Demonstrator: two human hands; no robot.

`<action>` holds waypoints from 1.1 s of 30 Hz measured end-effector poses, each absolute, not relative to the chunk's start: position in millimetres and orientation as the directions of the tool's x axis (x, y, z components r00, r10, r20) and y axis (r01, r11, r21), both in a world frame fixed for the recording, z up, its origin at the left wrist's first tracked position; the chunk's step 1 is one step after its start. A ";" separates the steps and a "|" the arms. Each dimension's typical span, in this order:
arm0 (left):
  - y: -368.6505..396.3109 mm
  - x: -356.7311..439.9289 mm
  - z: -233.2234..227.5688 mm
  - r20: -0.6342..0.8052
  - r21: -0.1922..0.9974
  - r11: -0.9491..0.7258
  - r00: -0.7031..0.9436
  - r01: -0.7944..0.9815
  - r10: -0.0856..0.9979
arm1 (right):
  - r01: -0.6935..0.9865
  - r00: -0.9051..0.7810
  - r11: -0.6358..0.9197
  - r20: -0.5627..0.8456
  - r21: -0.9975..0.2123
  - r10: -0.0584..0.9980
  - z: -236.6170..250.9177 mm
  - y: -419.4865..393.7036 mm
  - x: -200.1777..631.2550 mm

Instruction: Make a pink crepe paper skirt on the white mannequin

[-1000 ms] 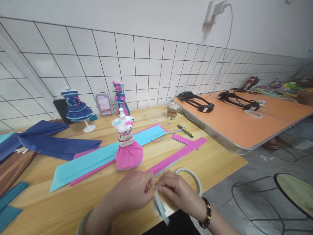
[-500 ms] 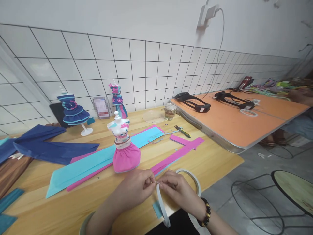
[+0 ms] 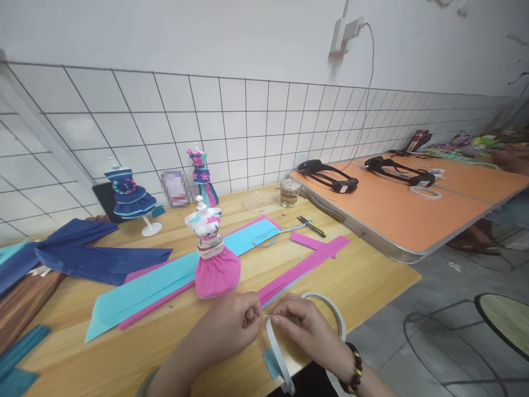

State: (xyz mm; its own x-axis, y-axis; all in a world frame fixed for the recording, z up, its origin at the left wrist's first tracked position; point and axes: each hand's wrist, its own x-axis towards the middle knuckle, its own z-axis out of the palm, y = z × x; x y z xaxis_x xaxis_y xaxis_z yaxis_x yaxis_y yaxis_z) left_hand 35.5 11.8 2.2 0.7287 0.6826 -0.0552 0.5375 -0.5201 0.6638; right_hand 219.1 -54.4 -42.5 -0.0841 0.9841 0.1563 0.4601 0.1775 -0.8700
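Tape strip (image 3: 276,353), white with a blue piece at its lower part, hangs from our fingertips at the near edge of the tabletop (image 3: 363,275). Left hand (image 3: 231,325) and right hand (image 3: 308,328) both pinched together on its top end, thumbs and forefingers meeting between the two hands. Looks like a peeling step: the two layers being worked apart at the tip. Next move, as we judge it, calls for a fine nail-edge hold and a slow pull so the strip does not tear or curl onto itself.

Tape roll (image 3: 328,309) lies flat just behind the right hand. Pink paper strip (image 3: 301,267) runs off diagonally beyond it. Mini mannequin in a pink skirt (image 3: 215,259) stands upright just past the left hand, on cyan paper (image 3: 165,275). Further back: scissors (image 3: 312,225), glass cup (image 3: 290,192), two dressed mannequins near the tiled wall (image 3: 248,127). Orange table (image 3: 413,215) abuts on the right.
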 end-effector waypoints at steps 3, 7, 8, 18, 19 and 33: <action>11.5 30.2 10.7 -0.061 0.681 -0.475 0.689 0.558 0.722 | 0.468 -0.053 0.151 0.142 -0.871 0.988 -41.1 -53.5 220.0; 8.8 17.9 24.4 0.030 0.755 -0.443 0.650 0.483 0.760 | 0.419 -0.043 0.131 0.125 -0.899 0.991 -45.2 -51.5 223.0; 7.9 14.2 27.0 0.121 0.760 -0.463 0.601 0.456 0.790 | 0.401 -0.039 0.126 0.120 -0.907 0.992 -46.5 -50.9 223.7; 49.2 2.0 12.5 0.552 0.803 -0.471 -0.158 0.365 0.819 | 0.334 -0.071 0.174 0.159 -0.926 0.985 -39.2 -33.6 227.7; 54.1 3.2 8.6 0.500 0.834 -0.446 -0.104 0.325 0.860 | 0.322 -0.078 0.174 0.157 -0.931 0.985 -38.1 -31.6 227.7; 48.6 1.7 19.0 0.242 0.969 -0.245 0.125 0.012 0.962 | 0.292 -0.148 0.256 0.221 -0.921 0.964 -19.5 0.5 228.8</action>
State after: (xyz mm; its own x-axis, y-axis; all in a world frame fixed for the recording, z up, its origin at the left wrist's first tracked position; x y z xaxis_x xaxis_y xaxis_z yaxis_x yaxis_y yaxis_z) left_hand 1.7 48.6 19.0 0.1246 0.9623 0.2416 0.0121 -0.2450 0.9695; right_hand 228.8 0.5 -19.5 -0.1476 0.9639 0.2214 0.2921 0.2564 -0.9214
